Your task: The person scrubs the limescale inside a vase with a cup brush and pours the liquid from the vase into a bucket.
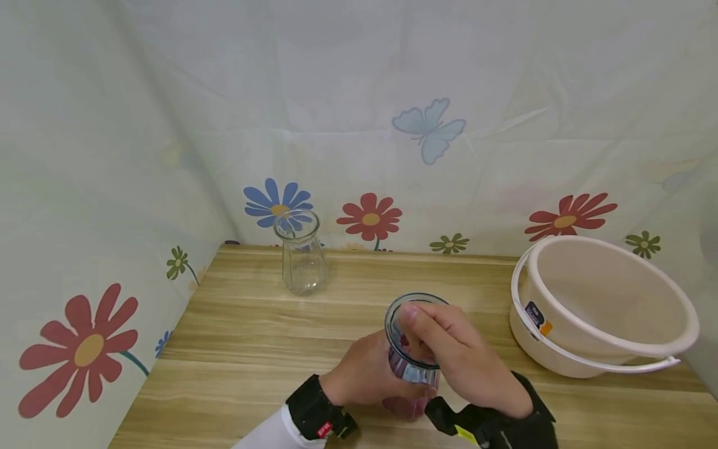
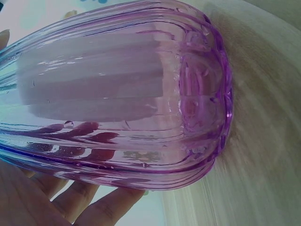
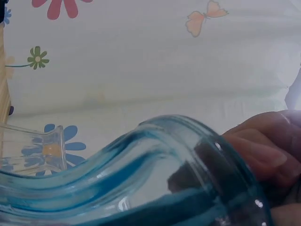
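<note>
2 hands: left [image 1: 364, 369] grips vase [image 1: 417, 372], right [image 1: 461, 355] curled at mouth, grip hidden.

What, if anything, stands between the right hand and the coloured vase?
Nothing visible: the right hand is at the mouth of the coloured vase, and the left hand grips its side. The clear vase and the bucket stand apart from it.

Pale sheeting [image 1: 336, 75] printed with flowers [image 1: 370, 219] and butterflies [image 1: 429, 131] hangs behind a wood-grain tabletop [image 1: 224, 349].
</note>
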Motion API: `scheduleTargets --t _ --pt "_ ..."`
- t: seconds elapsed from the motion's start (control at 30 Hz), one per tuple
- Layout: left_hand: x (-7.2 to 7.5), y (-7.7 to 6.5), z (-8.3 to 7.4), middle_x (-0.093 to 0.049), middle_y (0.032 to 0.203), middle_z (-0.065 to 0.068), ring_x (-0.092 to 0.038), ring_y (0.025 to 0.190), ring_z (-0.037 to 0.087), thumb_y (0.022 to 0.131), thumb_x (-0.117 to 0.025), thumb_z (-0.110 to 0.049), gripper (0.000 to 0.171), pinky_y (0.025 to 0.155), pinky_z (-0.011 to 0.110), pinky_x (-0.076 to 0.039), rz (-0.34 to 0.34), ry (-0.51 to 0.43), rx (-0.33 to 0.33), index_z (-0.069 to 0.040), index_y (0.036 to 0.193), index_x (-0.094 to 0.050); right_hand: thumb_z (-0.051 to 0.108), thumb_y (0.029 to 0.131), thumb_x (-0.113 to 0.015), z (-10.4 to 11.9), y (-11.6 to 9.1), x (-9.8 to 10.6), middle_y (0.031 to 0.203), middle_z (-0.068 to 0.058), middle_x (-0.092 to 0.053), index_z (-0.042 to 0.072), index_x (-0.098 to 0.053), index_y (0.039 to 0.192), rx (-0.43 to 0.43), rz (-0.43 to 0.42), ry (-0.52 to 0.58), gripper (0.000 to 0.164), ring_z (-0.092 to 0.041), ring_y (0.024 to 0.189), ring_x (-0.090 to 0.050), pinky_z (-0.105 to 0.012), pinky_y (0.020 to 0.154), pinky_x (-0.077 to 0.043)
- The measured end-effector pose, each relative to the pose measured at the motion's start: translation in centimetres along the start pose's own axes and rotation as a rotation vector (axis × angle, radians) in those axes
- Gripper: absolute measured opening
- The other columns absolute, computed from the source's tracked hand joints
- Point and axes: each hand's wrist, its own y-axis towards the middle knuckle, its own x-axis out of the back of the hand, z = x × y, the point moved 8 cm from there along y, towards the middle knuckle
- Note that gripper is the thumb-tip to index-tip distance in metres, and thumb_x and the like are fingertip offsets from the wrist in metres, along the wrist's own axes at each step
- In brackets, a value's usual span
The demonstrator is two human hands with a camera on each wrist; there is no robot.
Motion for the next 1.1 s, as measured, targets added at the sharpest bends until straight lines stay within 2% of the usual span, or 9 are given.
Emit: scheduleTargets --t 0.27,0.53,0.73,0.97,1.1 --pt "-0.1 0.0 0.3 -0.068 0.118 -0.021 -0.064 0.102 0.001 0.080 -0.085 -0.052 0.070 0.095 0.023 -0.053 -0.004 -0.024 0.016 -0.043 0.137 -0.045 0.003 0.112 -0.024 0.6 0.0 0.6 0.066 -0.005 -0.031 0.008 -0.038 0.074 0.080 -0.041 0.141 0.041 -0.024 0.056 -0.034 -0.036 0.051 -0.031" --pt "0.2 -0.2 0.8 -0.065 0.119 -0.020 -0.063 0.102 0.000 0.076 -0.088 -0.056 0.075 0.093 0.024 -0.053 -0.019 0.000 0.111 -0.042 0.136 -0.045 -0.008 0.106 -0.008 2.3 -1.0 1.9 0.068 -0.002 -0.024 0.005 -0.029 0.076 0.371 -0.092 0.327 0.039 -0.016 0.057 -0.026 -0.033 0.052 -0.023" --pt "0.2 -0.2 0.9 -0.064 0.118 -0.020 -0.062 0.102 0.001 0.075 -0.087 -0.059 0.074 0.090 0.024 -0.054 -0.026 0.015 0.133 -0.042 0.133 -0.045 -0.003 0.106 -0.004 3.5 -1.9 3.2 0.067 -0.002 -0.020 0.005 -0.023 0.073 0.541 -0.128 0.489 0.039 -0.014 0.057 -0.024 -0.029 0.054 -0.020" --pt "0.2 -0.2 1.0 -0.063 0.121 -0.020 -0.062 0.105 0.000 0.074 -0.087 -0.060 0.077 0.094 0.027 -0.054 -0.037 0.043 0.126 -0.041 0.135 -0.044 0.003 0.107 -0.002 4.2 -2.0 3.6 0.066 -0.002 -0.020 0.005 -0.020 0.073 0.602 -0.124 0.563 0.039 -0.014 0.058 -0.023 -0.027 0.055 -0.019" --pt "0.2 -0.2 1.0 -0.063 0.119 -0.020 -0.062 0.104 0.000 0.073 -0.088 -0.060 0.077 0.093 0.026 -0.053 -0.039 0.045 0.128 -0.041 0.134 -0.045 0.000 0.106 -0.003 3.7 -1.8 3.4 0.066 -0.002 -0.019 0.005 -0.021 0.072 0.586 -0.135 0.552 0.039 -0.014 0.057 -0.022 -0.027 0.055 -0.019"
